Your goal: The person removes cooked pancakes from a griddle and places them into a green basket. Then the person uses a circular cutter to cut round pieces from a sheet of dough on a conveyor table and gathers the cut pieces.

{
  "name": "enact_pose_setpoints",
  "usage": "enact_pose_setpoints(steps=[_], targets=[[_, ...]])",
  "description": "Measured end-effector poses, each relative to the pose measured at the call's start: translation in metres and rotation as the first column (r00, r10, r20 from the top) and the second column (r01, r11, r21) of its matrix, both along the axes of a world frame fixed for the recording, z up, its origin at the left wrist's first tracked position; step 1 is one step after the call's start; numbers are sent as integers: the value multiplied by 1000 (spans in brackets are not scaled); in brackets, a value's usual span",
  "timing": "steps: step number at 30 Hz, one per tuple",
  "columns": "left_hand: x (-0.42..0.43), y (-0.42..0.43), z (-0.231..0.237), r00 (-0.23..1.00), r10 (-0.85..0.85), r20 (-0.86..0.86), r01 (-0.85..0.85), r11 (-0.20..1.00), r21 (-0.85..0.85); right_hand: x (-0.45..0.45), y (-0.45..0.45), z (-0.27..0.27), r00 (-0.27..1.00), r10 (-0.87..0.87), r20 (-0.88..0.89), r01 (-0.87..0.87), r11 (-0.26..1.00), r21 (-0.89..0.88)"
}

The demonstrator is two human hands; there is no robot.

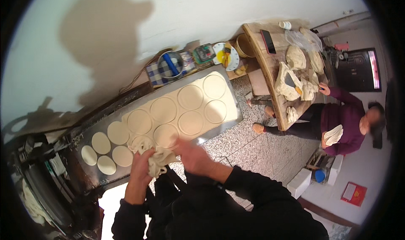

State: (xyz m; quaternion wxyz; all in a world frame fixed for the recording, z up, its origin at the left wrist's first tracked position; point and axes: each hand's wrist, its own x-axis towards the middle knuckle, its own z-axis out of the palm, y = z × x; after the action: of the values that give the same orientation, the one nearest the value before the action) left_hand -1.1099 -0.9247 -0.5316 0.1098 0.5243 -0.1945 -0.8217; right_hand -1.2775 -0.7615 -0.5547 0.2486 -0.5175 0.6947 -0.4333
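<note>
My left hand [140, 167] grips a bunched mass of dough scraps [157, 159], strands of which hang below it. Beside it, my right hand [194, 156] is blurred; a dough strip stretches toward it, and its fingers cannot be made out clearly. Under and beyond both hands lies a rolled dough sheet [198, 78] on a metal-topped table [232, 121], marked with several cut circles. At the table's left end, several separate dough rounds [101, 143] lie flat on the metal.
A roller machine [47, 192] stands at left. Along the wall are a metal bowl [162, 70], a plate [234, 59] and a bucket [244, 47]. At right, a co-worker [345, 123] holds dough and a tool beside a wooden table [254, 48] bearing dough lumps [295, 57] and a phone [268, 41].
</note>
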Motion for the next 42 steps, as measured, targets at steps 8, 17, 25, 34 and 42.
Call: enact_pose_setpoints(steps=[8,17,25,34,42], targets=[[-3,-9,-1,1000,-3,-3,3,999,50,-230,67,-158,655,-525,-543,730,626,275],[-3,-1,-36,994,-75,76,77,997,-23,-282,53,-155,753,-528,-392,619,368,694],[-19,-1,-40,999,-47,2,47,996,82,-265,37,-147,716,-620,-321,629,375,681],[-16,16,-62,977,-211,8,208,965,158,-155,14,-64,882,-430,194,340,864,371],[-19,12,-55,968,-252,-10,252,967,28,14,-31,5,967,241,80,-237,970,-62]])
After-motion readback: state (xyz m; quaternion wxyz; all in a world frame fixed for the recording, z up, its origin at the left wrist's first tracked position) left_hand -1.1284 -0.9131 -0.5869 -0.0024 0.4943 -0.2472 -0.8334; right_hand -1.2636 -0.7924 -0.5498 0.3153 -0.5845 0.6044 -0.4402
